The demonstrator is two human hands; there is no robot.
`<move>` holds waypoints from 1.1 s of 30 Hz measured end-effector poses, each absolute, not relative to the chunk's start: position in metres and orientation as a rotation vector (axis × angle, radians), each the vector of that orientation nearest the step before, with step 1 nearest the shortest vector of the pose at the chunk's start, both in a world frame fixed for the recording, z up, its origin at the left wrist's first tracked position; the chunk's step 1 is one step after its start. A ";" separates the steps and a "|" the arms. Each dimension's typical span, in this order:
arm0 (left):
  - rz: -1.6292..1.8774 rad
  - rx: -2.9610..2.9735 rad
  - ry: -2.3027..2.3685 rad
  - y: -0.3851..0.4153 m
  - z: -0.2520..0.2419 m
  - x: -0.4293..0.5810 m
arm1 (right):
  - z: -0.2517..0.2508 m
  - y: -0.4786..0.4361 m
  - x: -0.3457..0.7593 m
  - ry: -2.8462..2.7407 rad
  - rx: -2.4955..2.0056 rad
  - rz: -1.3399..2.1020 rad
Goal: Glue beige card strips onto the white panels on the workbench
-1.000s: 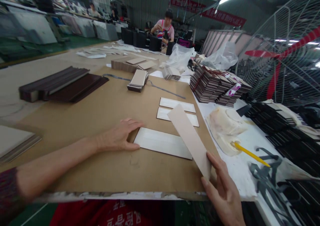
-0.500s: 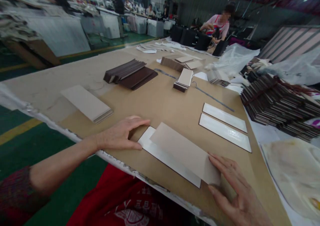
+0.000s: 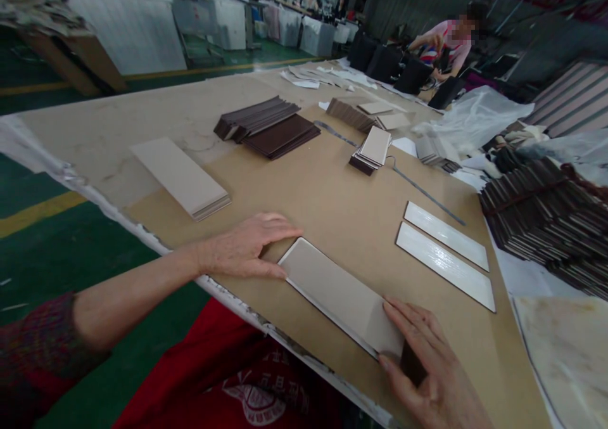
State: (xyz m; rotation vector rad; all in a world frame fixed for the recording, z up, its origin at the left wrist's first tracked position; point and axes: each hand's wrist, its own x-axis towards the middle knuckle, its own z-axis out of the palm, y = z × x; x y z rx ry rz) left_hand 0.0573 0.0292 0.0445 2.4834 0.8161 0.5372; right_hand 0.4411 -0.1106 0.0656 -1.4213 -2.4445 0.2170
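Observation:
A beige card panel (image 3: 339, 293) lies flat on a white glossy panel near the table's front edge, only the white rim showing around it. My left hand (image 3: 249, 248) rests flat at the panels' left end, fingers stretched along that edge. My right hand (image 3: 430, 372) presses on the right end, fingers spread over the corner. Two more white glossy panels (image 3: 444, 251) lie side by side further right on the brown board (image 3: 327, 207).
A beige panel stack (image 3: 183, 177) sits to the left. Dark brown panel stacks (image 3: 268, 125) lie beyond, a small stack (image 3: 373, 150) at centre, a large dark pile (image 3: 546, 217) at right. A person in pink (image 3: 444, 42) works at the far end.
My right hand has brought the beige panel down from tilted in the air to lying squarely on the white panel. The view has swung left. My left hand has stayed at the end.

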 end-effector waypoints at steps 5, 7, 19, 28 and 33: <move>0.557 2.502 0.788 0.030 0.042 0.057 | 0.065 -0.111 0.441 -2.452 -1.421 0.199; 0.566 2.514 0.781 0.031 0.041 0.057 | 0.065 -0.110 0.441 -2.445 -1.429 0.202; 0.521 2.556 0.781 0.031 0.046 0.060 | 0.057 -0.109 0.442 -2.452 -1.396 0.200; 0.455 2.652 0.775 0.032 0.043 0.059 | 0.074 -0.114 0.437 -2.454 -1.461 0.454; 0.440 2.674 0.776 0.032 0.042 0.059 | 0.076 -0.116 0.437 -2.478 -1.506 0.509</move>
